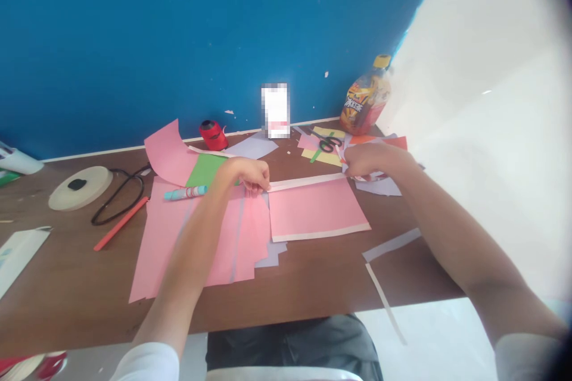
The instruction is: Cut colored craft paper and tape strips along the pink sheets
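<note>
Left of the pink sheet (315, 209) lies a glue stick (185, 193). The left hand (245, 175) closes its fingers on one end of a white paper strip (306, 181), along the sheet's top edge. The right hand (369, 159) is at the other end, but I cannot tell if it grips. Scissors (329, 143) lie behind the sheet.
</note>
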A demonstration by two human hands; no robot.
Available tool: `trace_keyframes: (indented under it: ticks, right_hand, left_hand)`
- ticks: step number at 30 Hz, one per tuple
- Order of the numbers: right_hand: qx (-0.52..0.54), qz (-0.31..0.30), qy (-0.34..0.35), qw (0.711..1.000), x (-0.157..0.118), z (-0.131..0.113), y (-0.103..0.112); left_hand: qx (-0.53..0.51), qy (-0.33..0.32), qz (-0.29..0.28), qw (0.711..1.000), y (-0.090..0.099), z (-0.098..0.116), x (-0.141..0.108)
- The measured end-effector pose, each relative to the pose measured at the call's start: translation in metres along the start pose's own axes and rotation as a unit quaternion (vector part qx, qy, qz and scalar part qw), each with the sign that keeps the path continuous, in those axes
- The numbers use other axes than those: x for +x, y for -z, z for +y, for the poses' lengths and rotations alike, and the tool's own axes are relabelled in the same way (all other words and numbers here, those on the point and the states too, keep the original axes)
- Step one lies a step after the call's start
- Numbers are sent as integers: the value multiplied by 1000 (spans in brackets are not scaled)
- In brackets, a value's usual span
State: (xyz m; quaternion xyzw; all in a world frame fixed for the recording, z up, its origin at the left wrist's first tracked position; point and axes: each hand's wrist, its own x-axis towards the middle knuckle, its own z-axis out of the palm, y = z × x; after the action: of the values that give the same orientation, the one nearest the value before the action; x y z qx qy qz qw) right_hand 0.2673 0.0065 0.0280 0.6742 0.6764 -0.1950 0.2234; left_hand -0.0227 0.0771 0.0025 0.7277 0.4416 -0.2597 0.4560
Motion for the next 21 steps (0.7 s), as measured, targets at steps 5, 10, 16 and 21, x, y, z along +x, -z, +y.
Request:
trace_keyframes:
  ticks: [5, 10, 16, 21]
  right_hand:
    - [-60, -15, -19, 998, -11, -22, 7]
    - [-87, -6, -23, 996, -8, -29, 2]
    - [-68, -3, -38, 997, -6, -24, 2]
    - [-72, -4, -21, 997, -11, -20, 5]
  left_hand:
    - [-13, 3, 7, 1000, 1, -6, 4]
    - [-16, 16, 8, 1000, 2, -7, 6]
    - [-18, 20, 8, 1000, 2, -7, 6]
    - [-21, 13, 7, 1000, 3, -9, 7]
